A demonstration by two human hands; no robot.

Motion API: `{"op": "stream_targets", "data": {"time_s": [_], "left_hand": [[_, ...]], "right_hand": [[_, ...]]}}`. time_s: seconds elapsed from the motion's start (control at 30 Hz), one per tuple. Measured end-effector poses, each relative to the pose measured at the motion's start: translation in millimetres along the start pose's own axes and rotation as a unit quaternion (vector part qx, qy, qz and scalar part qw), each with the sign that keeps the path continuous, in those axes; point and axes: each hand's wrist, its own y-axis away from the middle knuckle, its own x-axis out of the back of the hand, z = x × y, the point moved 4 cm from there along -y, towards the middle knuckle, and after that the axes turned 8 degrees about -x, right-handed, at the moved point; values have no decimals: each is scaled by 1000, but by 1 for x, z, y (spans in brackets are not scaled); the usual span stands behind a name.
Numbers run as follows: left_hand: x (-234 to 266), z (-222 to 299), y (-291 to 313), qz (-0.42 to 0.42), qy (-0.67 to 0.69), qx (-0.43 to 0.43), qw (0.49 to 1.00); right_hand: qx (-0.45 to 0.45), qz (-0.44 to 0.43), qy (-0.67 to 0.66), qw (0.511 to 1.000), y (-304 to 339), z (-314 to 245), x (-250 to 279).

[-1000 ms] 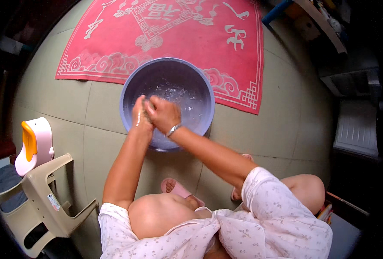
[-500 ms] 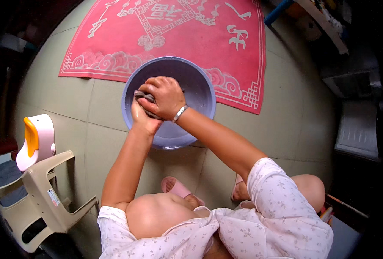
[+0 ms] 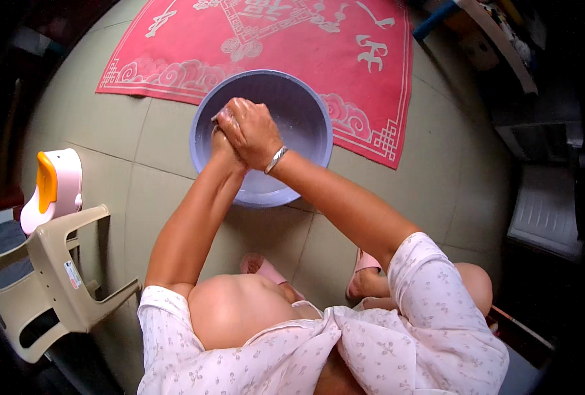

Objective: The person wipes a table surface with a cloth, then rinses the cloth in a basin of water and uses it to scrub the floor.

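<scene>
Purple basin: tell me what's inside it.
Inside the basin, water seems to lie at the bottom. The left hand and right hand, clasped above it, cover part of the interior; whatever lies beneath them cannot be seen.

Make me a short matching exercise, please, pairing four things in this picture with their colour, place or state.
1. Basin
2. Right hand
3. Floor mat
4. Bracelet

A. red with pale patterns
B. around the right wrist
C. purplish blue and round
D. clasped over the left hand

Right pairs: 1-C, 2-D, 3-A, 4-B.
</scene>
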Motion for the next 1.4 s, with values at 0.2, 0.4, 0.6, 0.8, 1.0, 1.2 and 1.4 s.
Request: {"op": "stream_targets", "data": {"time_s": [0.2, 0.4, 0.6, 0.8, 1.0, 1.2, 1.4], "left_hand": [[-38, 21, 23, -8, -51, -61, 997], [-74, 41, 48, -17, -359, -21, 933], [-65, 91, 53, -45, -535, -135, 833], [-88, 113, 65, -43, -551, -231, 801], [-73, 107, 60, -66, -415, -204, 884], [-49, 96, 69, -78, -450, -70, 887], [-16, 89, 71, -22, -507, 19, 862]], "right_hand": [[-226, -84, -171, 955, -28, 23, -12], [-366, -91, -396, 837, -18, 100, -30], [-426, -119, -394, 806, -17, 125, 27], [-412, -202, -358, 813, -18, 116, 55], [-388, -352, -278, 805, -3, 117, 66], [-420, -275, -340, 795, 35, 134, 49], [-434, -287, -403, 753, 58, 133, 39]]}}
